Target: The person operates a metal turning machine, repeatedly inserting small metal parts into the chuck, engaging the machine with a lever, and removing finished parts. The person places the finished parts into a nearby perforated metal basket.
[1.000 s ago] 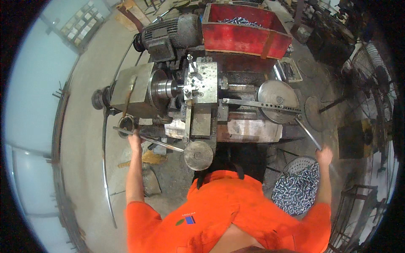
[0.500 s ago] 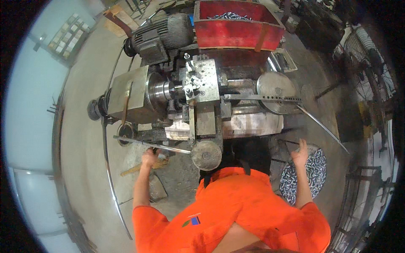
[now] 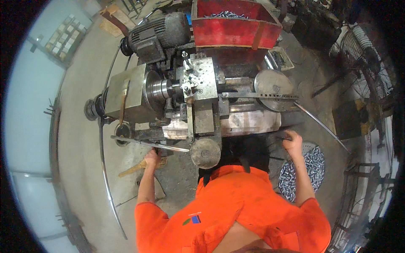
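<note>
My left hand (image 3: 152,158) is closed at the front left of a lathe-like machine, below a slanting metal lever (image 3: 154,144). Something dark shows at its fingertips, too small to name. My right hand (image 3: 292,142) has its fingers curled beside a dark bar at the machine's front right; what they hold is hidden. Just below that hand lies a round container of short shiny metal cylinders (image 3: 310,168), partly behind my forearm. Between my hands stands the machine, with a round chuck (image 3: 159,89) facing a drilled steel block (image 3: 201,80).
A red bin (image 3: 228,33) with more metal pieces stands behind the machine, beside an electric motor (image 3: 159,36). To the right, a perforated bar crosses a metal disc (image 3: 274,80), and a long rod (image 3: 322,126) juts out. A wire-guarded fan (image 3: 363,55) stands far right.
My right hand was stretched out with fingers apart; now it has moved slightly left and its fingers are curled. The left hand stays closed in its place. The view has shifted slightly.
</note>
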The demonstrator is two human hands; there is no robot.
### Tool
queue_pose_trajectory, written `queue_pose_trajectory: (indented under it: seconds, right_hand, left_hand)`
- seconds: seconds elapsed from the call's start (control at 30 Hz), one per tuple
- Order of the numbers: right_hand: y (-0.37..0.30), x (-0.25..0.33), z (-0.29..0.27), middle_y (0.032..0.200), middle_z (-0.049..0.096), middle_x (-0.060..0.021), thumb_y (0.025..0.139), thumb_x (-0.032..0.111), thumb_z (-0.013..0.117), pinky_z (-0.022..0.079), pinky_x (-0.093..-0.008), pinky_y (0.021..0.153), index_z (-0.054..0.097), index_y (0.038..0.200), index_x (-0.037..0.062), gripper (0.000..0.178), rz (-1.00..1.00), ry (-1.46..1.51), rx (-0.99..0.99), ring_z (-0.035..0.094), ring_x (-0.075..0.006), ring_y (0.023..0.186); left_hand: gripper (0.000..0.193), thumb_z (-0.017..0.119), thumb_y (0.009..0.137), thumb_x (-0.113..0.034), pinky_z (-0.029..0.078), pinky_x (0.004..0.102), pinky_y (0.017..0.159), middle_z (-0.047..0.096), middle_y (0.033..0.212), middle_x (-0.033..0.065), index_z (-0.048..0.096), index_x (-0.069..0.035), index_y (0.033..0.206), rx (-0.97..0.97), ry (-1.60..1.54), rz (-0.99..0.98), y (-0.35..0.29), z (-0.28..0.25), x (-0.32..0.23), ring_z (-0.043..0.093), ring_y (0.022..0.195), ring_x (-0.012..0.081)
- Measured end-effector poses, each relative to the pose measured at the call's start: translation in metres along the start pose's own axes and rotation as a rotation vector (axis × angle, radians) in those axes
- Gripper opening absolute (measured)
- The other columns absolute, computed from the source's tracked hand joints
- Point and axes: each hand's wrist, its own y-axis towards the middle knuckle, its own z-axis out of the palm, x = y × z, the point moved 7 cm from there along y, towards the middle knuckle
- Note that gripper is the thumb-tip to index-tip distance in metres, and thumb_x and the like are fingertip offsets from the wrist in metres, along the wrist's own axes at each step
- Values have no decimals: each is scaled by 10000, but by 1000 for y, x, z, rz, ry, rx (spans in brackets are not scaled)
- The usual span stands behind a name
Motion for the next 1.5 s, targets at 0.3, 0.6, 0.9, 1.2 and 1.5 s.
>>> queue_pose_trajectory:
  seconds: [0.3,0.6,0.9,1.2,1.5]
  right_hand:
    - [111,246,13,922,648,-158,586,98,593,482,-325,784,640,986,7,412,-495,301,196,631,-255,859]
    - [150,422,167,835,646,-185,521,181,595,480,-422,758,674,704,16,260,-825,-199,430,586,-376,840]
    - [140,432,184,658,608,-224,480,186,563,492,-411,674,640,567,0,220,-968,-205,360,593,-389,712]
    - [174,409,106,879,631,-153,553,191,615,454,-397,784,691,759,53,260,-1016,-151,224,546,-350,848]
    - [146,354,54,1255,494,-214,564,104,632,454,-403,900,602,1132,105,569,-860,231,238,534,-391,1077]
  left_hand:
    - [442,682,736,-292,497,412,718,649,873,212,597,-37,1086,195,-708,-89,-28,26,66,638,843,335]
    - [297,535,887,-299,491,369,632,664,775,135,625,-67,1049,-640,-407,-322,-147,-259,173,656,717,252]
    - [659,412,856,-592,458,491,774,623,891,273,646,22,896,-378,-410,-762,-201,-165,146,606,870,410]
    - [362,650,729,-351,484,467,707,634,775,217,627,2,801,-477,-427,-661,-212,-187,84,621,784,392]
    - [347,675,752,-289,489,435,679,651,826,171,604,-20,959,-469,24,-381,-173,-247,29,625,740,355]
